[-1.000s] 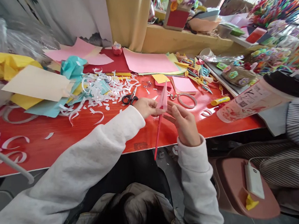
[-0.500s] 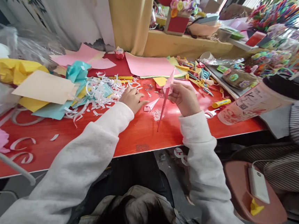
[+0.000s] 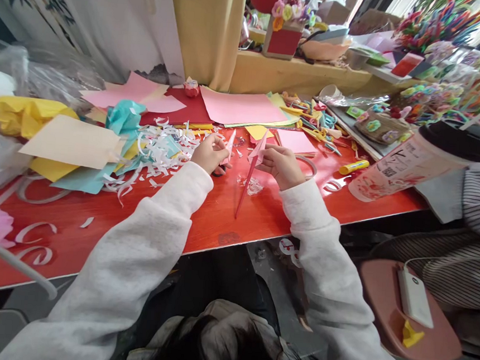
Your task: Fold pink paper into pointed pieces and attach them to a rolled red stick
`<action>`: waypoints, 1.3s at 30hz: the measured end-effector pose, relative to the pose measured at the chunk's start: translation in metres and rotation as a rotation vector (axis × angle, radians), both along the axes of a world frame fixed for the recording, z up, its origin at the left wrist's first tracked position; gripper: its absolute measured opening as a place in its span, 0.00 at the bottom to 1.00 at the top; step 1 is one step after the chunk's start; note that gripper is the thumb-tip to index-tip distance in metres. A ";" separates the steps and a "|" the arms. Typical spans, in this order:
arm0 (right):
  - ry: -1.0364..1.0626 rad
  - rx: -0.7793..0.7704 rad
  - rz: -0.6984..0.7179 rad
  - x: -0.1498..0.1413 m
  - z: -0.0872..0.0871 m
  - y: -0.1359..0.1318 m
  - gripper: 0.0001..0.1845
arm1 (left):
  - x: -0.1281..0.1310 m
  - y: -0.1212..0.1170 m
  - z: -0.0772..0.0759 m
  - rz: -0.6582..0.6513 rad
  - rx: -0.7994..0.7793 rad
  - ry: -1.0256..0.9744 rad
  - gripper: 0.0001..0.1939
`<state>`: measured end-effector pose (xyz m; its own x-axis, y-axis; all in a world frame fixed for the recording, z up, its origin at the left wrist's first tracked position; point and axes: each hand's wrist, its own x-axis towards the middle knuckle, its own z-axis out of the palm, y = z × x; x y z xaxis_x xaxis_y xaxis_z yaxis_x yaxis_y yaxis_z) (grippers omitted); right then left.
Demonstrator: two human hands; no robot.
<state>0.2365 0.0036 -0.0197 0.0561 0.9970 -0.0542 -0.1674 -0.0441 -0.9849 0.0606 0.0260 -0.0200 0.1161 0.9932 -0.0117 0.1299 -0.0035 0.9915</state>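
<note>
My left hand [image 3: 207, 153] pinches a small folded pink paper piece [image 3: 230, 144], its point upward, just above the red table [image 3: 206, 222]. Between the fingertips of my right hand [image 3: 283, 167] is a pink folded-paper shape [image 3: 258, 149] with a thin red stick [image 3: 243, 196] slanting down from it. The two paper pieces are a short way apart. Below my left fingers shows part of the scissors [image 3: 221, 170], mostly covered by the hand. A small patch of pale scraps [image 3: 253, 185] lies under the stick.
White paper shreds [image 3: 162, 151] and coloured sheets [image 3: 73, 140] spread on the left. A stack of pink squares [image 3: 296, 141], a white ring [image 3: 308, 166] and a yellow tube [image 3: 354, 167] lie to the right. A lidded cup [image 3: 409, 161] stands at the table's right end.
My left hand let go of the shape on the stick, moved left and picked up the small pink paper piece from the table. My right hand keeps the stick and has shifted slightly left.
</note>
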 end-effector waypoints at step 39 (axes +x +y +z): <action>-0.038 -0.049 0.215 -0.016 -0.009 0.000 0.07 | 0.000 -0.005 0.011 -0.170 -0.090 -0.275 0.13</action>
<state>0.2202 0.0036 -0.0285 -0.1543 0.9824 -0.1051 -0.1122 -0.1231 -0.9860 0.0608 0.0206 -0.0095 0.2912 0.9557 -0.0438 -0.1377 0.0871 0.9866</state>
